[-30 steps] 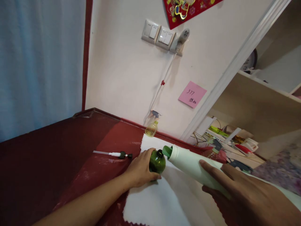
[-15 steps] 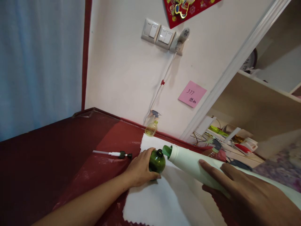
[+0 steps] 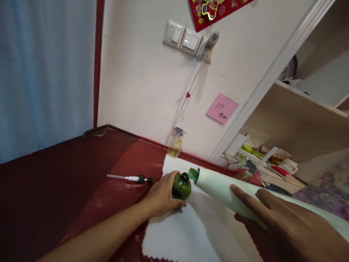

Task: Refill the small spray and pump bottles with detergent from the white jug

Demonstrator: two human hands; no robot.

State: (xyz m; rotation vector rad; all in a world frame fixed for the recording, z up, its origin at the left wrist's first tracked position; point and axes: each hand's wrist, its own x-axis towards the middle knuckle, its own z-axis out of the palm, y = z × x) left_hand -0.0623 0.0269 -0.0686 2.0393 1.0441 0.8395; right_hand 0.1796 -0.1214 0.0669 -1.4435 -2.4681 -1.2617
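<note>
Left hand [image 3: 163, 195] around green bottle [image 3: 182, 189], right hand [image 3: 287, 220] gripping pale container [image 3: 218, 187]

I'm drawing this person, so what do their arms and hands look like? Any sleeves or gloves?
The left hand and right hand wear no gloves, and no rings show. The left forearm is bare, without sleeve or watch in view. Any right sleeve is out of frame.

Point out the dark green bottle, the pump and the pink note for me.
Dark green bottle [image 3: 182, 189]: head view, on its rounded body.
Pump [image 3: 133, 178]: head view, on its white middle section.
Pink note [image 3: 222, 108]: head view, on the middle of the paper.
</note>
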